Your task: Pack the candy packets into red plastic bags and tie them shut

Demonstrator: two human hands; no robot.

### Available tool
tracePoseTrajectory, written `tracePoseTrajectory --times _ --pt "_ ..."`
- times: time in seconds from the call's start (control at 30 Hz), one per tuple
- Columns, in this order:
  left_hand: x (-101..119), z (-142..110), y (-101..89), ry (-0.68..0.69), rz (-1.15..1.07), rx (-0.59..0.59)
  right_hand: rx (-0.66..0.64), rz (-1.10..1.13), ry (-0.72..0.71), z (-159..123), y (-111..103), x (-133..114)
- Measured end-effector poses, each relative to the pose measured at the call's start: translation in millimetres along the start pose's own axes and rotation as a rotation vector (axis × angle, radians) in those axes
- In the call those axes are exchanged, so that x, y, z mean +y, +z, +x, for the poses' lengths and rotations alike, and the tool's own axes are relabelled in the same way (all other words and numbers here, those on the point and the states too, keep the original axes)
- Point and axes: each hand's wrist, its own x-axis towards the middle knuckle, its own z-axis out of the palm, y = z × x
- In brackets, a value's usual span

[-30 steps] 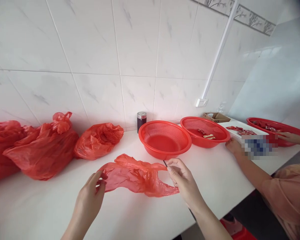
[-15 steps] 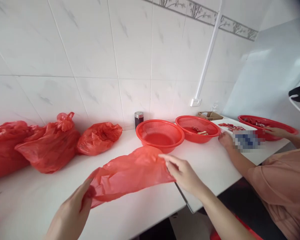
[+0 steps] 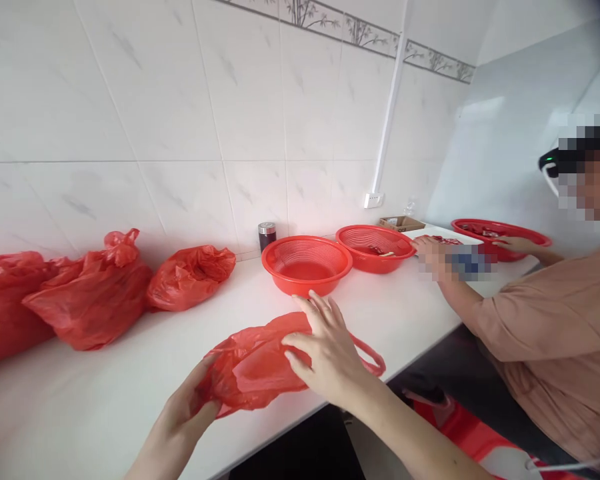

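A thin red plastic bag (image 3: 260, 373) lies bunched near the front edge of the white table, its mouth partly spread and one handle loop trailing to the right. My left hand (image 3: 187, 403) grips the bag's left end, thumb in front and fingers partly hidden by the film. Over the bag's right part is my right hand (image 3: 325, 353), fingers spread and stretched out; whether its fingertips touch the film is hard to tell. Just beyond my right hand stands a red basket (image 3: 307, 283) with slotted sides, nothing visible inside it.
Filled red bags (image 3: 93, 300) and a smaller red bag (image 3: 193, 277) line the wall at left. A dark jar (image 3: 267, 238) stands behind the basket. Rightward are a second red basket (image 3: 375, 261), a white tray (image 3: 473, 237), a third basket (image 3: 537, 239) and a co-worker (image 3: 555, 333).
My right hand has let go of the bag's right end and spread its fingers over it. The bag has dropped lower and opened out. The view has turned slightly right.
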Motion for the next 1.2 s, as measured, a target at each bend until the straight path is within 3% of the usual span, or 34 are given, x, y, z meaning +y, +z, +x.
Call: tracePoseTrajectory --times 0.2,0.37,0.47,0.53,0.6,0.7,0.87,0.97,1.2 --pt "2.1 -1.9 -10.3 -0.103 -0.243 0.011 -0.119 -0.078 0.183 -8.1 28.5 25.9" --pt "-0.4 10.8 -10.6 -0.157 -0.249 -0.037 -0.154 0.237 0.436 -0.3 39.1 18.3" --pt "-6.8 24.7 -4.8 -0.085 -0.059 0.011 -0.141 0.583 0.502 8.3 40.0 8.9" --pt "-16.2 36.6 -3.8 0.045 0.211 0.121 -0.121 0.792 0.507 13.3 44.7 7.6" --pt "-31.6 49.7 -6.8 0.184 0.495 0.233 -0.088 0.857 0.5 14.3 57.7 12.2" --pt "-61.7 65.8 -14.4 0.249 0.745 0.266 -0.027 0.681 0.481 4.0 94.1 28.0" --pt "-92.5 76.3 -15.0 0.172 0.843 0.225 -0.073 0.344 0.49 -27.7 155.4 54.7" --pt "-92.4 80.3 -11.5 0.169 0.839 0.235 -0.083 0.321 0.481 -35.0 166.6 61.7" --pt "-91.3 84.5 -14.1 0.116 0.859 0.255 -0.075 0.354 0.495 -33.0 164.3 62.3"
